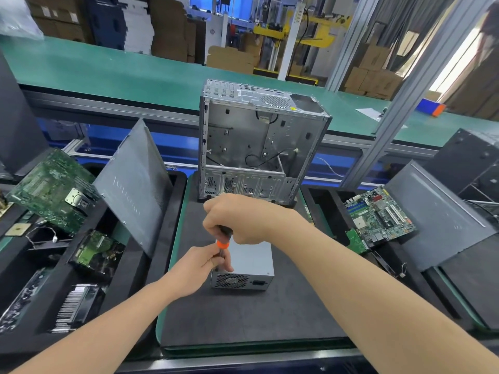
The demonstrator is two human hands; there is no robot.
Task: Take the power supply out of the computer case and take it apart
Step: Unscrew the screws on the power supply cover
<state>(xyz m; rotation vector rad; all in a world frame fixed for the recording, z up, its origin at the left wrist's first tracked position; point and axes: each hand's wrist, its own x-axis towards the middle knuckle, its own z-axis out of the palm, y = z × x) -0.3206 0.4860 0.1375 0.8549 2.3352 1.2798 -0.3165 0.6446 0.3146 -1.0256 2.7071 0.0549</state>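
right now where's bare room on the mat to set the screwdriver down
Bare: the dark grey mat between the silver power supply box and its near edge, and right of the box. Crowded: both black side trays, filled with circuit boards and metal panels.

The power supply (249,261) is a small grey metal box lying flat on the dark mat (243,314), out of the case. Its near face, with a round fan grille and a black mains socket, is turned toward the viewer. A screwdriver (223,240) with a black handle and orange collar stands roughly upright over its near-left top corner, gripped at the handle by the right hand (239,221) and pinched lower down by the left hand (206,261). The tip is hidden, so it probably sits at a screw there. The computer case (256,141) stands upright at the mat's far end, well apart from the supply. It is bare silver steel with its side open, and the interior is mostly hollow with a few loose black cables.
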